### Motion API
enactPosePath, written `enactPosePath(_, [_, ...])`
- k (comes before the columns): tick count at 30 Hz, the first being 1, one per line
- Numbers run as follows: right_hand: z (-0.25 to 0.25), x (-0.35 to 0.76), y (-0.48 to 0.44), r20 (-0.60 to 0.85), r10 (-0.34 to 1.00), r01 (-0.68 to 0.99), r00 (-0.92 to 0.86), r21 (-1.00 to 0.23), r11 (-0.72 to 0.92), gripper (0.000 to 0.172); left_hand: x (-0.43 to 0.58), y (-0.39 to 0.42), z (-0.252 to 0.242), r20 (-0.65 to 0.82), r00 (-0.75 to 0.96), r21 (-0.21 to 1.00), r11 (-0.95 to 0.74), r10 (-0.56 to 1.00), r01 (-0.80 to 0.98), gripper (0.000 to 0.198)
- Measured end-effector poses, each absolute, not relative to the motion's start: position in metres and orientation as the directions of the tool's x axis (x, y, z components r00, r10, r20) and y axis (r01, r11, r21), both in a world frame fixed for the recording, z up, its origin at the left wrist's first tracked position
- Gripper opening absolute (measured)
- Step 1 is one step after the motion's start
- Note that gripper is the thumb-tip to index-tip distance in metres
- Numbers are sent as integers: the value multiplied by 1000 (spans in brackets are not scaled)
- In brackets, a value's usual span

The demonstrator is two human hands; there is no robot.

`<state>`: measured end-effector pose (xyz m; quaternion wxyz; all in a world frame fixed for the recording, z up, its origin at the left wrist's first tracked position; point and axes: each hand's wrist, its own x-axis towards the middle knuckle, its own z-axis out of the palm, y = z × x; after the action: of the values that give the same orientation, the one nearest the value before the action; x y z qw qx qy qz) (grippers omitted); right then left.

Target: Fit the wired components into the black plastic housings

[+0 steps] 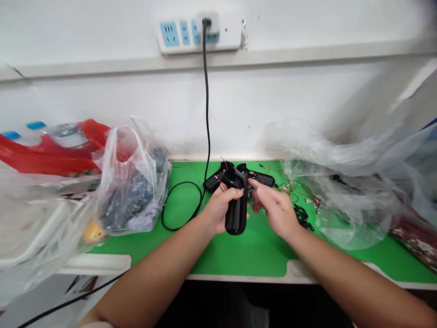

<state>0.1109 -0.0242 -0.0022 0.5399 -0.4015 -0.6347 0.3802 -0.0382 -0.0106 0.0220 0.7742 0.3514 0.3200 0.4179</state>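
Observation:
A black plastic housing (236,214) with several arms and thin red wires at its top is held upright over the green mat (246,255). My left hand (220,209) wraps its upper part from the left. My right hand (275,209) is at its right side, with the fingertips reaching the housing; I cannot tell whether they grip it. Just right of my right hand lie thin copper-coloured wires (297,191) and a small heap of black parts (302,216). The lower arms of the housing are partly hidden behind my fingers.
A black cable (206,105) drops from a white power strip (200,32) on the wall and loops on the mat. Plastic bags stand to the left, one holding dark items (129,200). Clear film (341,196) lies to the right. The bench front edge runs below my forearms.

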Motion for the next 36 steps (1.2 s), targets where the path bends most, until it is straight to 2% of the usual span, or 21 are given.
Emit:
enactPosePath(2, [1,118,-14,339,938,-85,-69,-939,333,41,-41,-12,24,-247,600,752,541,761,-377,27])
enactPosePath(4, [4,122,-8,350,926,-200,-138,-926,320,46,-42,-14,23,-280,680,714,620,678,-325,28])
enactPosePath(8, [9,123,-9,332,877,-245,-346,-935,257,50,-40,-15,18,-355,694,679,684,626,-269,26])
enactPosePath(11, [9,123,-10,305,896,-272,-324,-937,221,50,-41,-14,17,-310,735,667,689,604,-285,30])
enactPosePath(13, [6,125,-10,286,921,-294,-265,-934,205,54,-42,-13,20,-223,761,687,652,609,-321,42])
enactPosePath(15, [5,126,-8,298,936,-309,-185,-922,233,55,-44,-14,23,-140,741,763,548,657,-341,50])
enactPosePath(19, [3,128,-5,356,934,-299,-13,-893,336,47,-45,-14,25,-94,506,939,246,857,-242,74])
enactPosePath(22, [2,127,-3,335,942,-293,40,-897,331,43,-43,-12,24,-84,391,974,158,916,-160,66])
enactPosePath(27, [1,126,-2,313,949,-316,42,-897,310,43,-41,-10,20,-71,378,986,123,923,-114,44])
enactPosePath(36, [1,125,-6,402,916,-220,-1,-893,392,43,-44,-10,21,-61,457,998,52,887,31,43])
